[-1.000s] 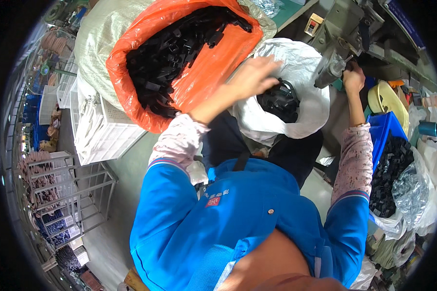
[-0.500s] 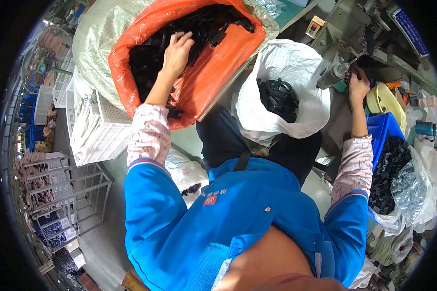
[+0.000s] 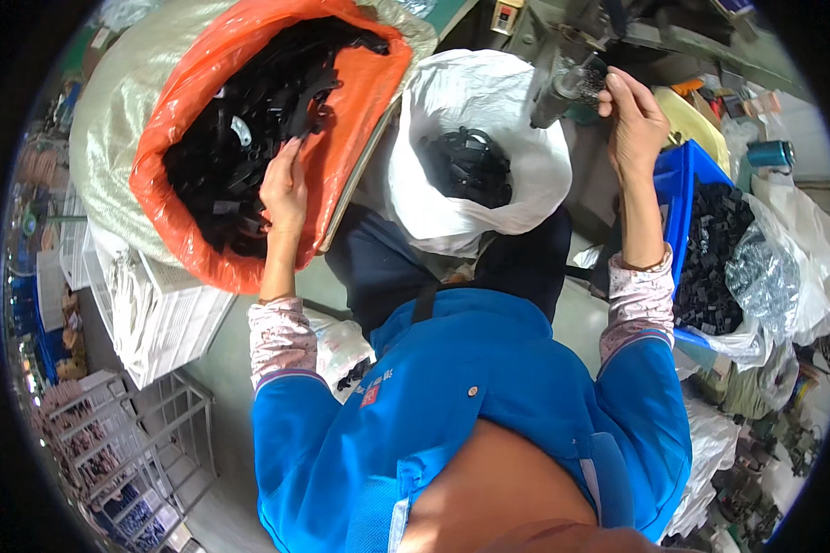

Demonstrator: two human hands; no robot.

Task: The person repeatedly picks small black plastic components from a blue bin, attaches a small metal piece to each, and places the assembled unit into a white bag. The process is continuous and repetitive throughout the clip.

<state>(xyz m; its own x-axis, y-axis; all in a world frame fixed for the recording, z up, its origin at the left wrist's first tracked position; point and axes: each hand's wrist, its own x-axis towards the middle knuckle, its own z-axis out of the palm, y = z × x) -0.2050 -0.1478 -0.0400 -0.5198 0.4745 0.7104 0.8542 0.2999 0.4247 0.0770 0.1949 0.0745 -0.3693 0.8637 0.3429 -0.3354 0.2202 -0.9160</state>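
My left hand [image 3: 286,192] is over the near right side of an orange-lined sack [image 3: 171,129], its fingers pressed together on a slim black plastic part [image 3: 310,109]. Beneath it, a tangle of black parts [image 3: 214,175] fills the sack; one small pale piece [image 3: 241,131] shows among them. On the right, my right hand [image 3: 638,124] is closed in a pinch beside a dark metal machine head [image 3: 555,97]. A small dark piece [image 3: 596,72] appears at its fingertips, partly hidden. Between my knees, a white woven bag [image 3: 415,194] holds more black parts [image 3: 475,166].
A blue bin [image 3: 675,184] of small black pieces [image 3: 710,249] stands on the right, with clear plastic [image 3: 764,267] over its side. Behind it is a yellow basin [image 3: 696,129]. White crates [image 3: 180,318] and a metal rack [image 3: 157,424] are at the left.
My left hand has drawn back from deep in the sack and now has a black part at its fingers. My right hand has turned, its fingertips now showing beside the machine head. The view has shifted.
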